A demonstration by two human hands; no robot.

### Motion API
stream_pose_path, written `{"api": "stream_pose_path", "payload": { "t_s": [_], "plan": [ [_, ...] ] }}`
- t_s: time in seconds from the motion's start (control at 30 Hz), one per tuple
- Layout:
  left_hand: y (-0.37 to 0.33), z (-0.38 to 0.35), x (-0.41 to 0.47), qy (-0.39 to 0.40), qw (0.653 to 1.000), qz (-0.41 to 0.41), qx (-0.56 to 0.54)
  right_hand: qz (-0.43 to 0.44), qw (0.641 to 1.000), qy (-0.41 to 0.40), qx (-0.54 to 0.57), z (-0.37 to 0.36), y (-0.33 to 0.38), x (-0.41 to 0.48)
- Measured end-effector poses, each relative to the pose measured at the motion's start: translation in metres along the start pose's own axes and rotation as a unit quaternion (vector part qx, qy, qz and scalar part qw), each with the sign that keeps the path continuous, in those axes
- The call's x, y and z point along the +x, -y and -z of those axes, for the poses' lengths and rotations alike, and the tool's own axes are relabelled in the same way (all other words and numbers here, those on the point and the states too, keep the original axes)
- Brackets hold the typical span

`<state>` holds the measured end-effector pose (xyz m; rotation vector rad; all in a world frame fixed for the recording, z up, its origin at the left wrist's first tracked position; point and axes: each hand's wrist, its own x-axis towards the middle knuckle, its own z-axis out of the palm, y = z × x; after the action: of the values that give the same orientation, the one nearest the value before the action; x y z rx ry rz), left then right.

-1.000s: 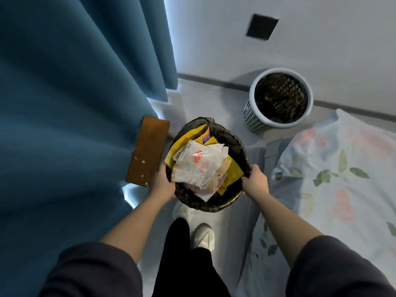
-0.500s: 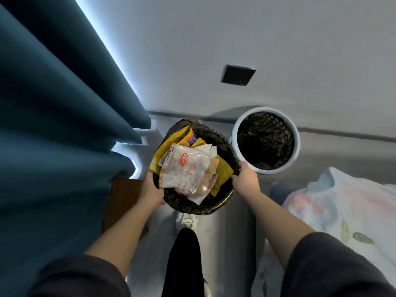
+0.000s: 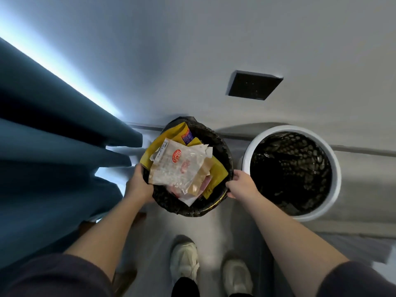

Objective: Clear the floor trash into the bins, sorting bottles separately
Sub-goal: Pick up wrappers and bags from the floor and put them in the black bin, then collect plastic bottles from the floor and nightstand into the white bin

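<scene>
**Both hands on the rim of the full bin**

The left hand [image 3: 139, 187] gripped the rim of the dark bin [image 3: 188, 211] at its 9 o'clock side, with the fingers curled round the edge. The right hand [image 3: 242, 186] held the same rim at about 4 o'clock, its fingers also bent over the edge. Whether the bin stood on the floor [image 3: 214, 232] or was lifted, I cannot tell.

The bin was lined with a black bag and full to the top. A clear wrapper [image 3: 177, 166] with a red mark lay uppermost, over a yellow packet [image 3: 218, 173] and some paper.

At 3 o'clock from this bin, just beside it, stood the white bin [image 3: 336, 176], also with a black liner; its content was too dark to tell.

A blue curtain [image 3: 53, 157] hung at 9 o'clock. A dark square plate [image 3: 255, 85] sat on the wall at 1 o'clock. At 6 o'clock, two light shoes [image 3: 185, 258] were on the floor.
</scene>
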<state>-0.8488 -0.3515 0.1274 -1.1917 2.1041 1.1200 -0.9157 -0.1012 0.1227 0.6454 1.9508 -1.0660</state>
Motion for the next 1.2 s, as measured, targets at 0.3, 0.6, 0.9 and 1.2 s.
{"api": "stream_pose_path", "payload": {
  "t_s": [0.3, 0.6, 0.9, 1.2],
  "plan": [
    [0.002, -0.006, 0.046, -0.041, 0.999, 0.034, 0.008, 0.075, 0.997, 0.006, -0.034, -0.018, 0.004, 0.026],
    [-0.021, 0.012, -0.003, 0.01, 0.999, 0.024, 0.039, 0.085, 0.979, 0.032, -0.183, -0.009, 0.025, -0.015],
    [-0.064, 0.083, -0.128, -0.048, 0.933, -0.089, 0.346, 0.242, 0.801, -0.065, -0.544, 0.042, 0.095, -0.143],
    [-0.097, 0.179, -0.345, -0.199, 0.9, -0.148, 0.36, 0.387, 0.693, -0.117, -0.597, 0.096, 0.144, -0.338]
  ]
}}
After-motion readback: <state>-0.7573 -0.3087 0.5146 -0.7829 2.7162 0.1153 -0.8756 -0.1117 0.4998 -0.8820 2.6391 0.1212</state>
